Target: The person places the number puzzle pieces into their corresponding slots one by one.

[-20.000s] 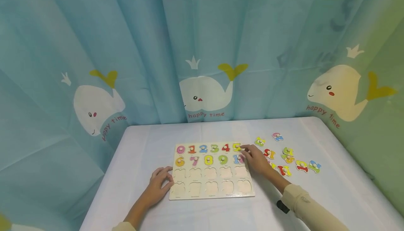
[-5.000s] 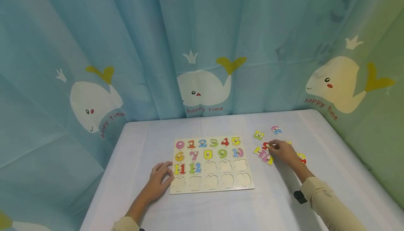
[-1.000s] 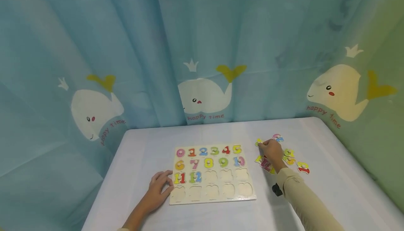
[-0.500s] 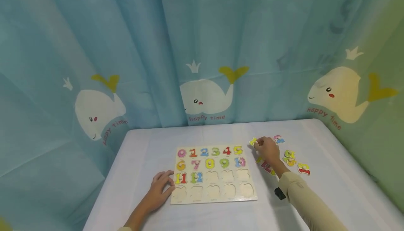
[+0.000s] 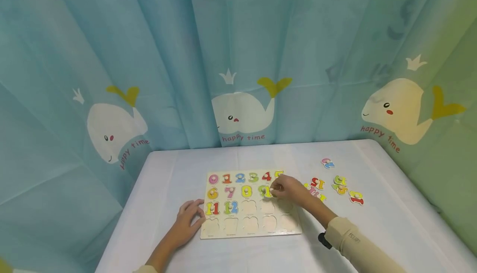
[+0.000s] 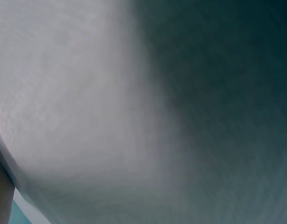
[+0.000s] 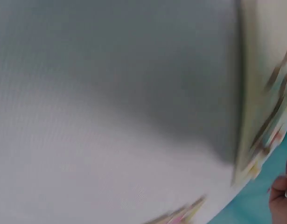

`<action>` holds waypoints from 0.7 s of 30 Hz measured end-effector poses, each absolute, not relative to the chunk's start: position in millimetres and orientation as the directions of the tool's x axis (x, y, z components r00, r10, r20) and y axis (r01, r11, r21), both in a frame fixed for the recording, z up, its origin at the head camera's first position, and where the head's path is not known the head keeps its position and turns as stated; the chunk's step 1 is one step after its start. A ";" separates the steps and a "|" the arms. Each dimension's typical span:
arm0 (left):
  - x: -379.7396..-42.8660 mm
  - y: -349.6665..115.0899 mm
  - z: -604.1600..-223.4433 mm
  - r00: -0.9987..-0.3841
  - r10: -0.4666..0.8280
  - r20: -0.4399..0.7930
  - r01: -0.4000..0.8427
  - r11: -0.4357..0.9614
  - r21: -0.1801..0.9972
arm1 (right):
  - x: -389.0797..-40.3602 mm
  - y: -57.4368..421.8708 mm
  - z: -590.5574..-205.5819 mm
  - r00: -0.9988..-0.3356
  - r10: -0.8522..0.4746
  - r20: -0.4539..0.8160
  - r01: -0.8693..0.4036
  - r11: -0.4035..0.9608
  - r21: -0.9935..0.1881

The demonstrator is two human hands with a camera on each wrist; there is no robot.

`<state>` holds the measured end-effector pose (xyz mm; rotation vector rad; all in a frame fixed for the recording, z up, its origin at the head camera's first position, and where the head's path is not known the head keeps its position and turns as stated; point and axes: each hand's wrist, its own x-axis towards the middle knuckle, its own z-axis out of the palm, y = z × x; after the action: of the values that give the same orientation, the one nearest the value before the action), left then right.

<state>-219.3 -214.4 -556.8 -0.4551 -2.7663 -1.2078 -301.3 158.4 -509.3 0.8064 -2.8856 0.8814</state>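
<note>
Over the board (image 5: 240, 225), we see the right hand (image 5: 290, 188) pinch a number piece (image 5: 267, 192) that, tilted, could snag. Should the left hand (image 5: 189, 220), fingers relaxed at the board's left edge, lift, the board may slide.

A white-covered table (image 5: 261, 256) bears a number board (image 5: 240, 225); loose number pieces (image 5: 340, 188) lie nearby.

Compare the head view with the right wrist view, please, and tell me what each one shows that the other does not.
Only the head view shows the left hand at the left edge of the puzzle board, the whale prints and readable numbers.
Only the right wrist view gives a close, low, blurred look along the board's side edge.
Both show the right hand, the board, at least one loose number piece, the white table and the blue-green curtain.
</note>
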 end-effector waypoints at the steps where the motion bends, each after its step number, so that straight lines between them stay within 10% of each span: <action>1: -219.6 -214.5 -556.9 -0.952 0.235 0.196 0.303 0.642 0.704 | -298.0 152.3 -510.3 -0.851 -0.499 0.163 -0.505 0.691 -0.518; 21: -219.5 -213.4 -557.0 -0.956 0.229 0.185 0.293 0.659 0.693 | -281.9 90.8 -528.8 -0.766 -0.629 0.138 -0.602 0.624 -0.499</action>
<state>-219.5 -213.4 -557.0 -0.4392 -2.7865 -1.1857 -281.9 90.8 -528.8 1.0903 -2.8756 0.8545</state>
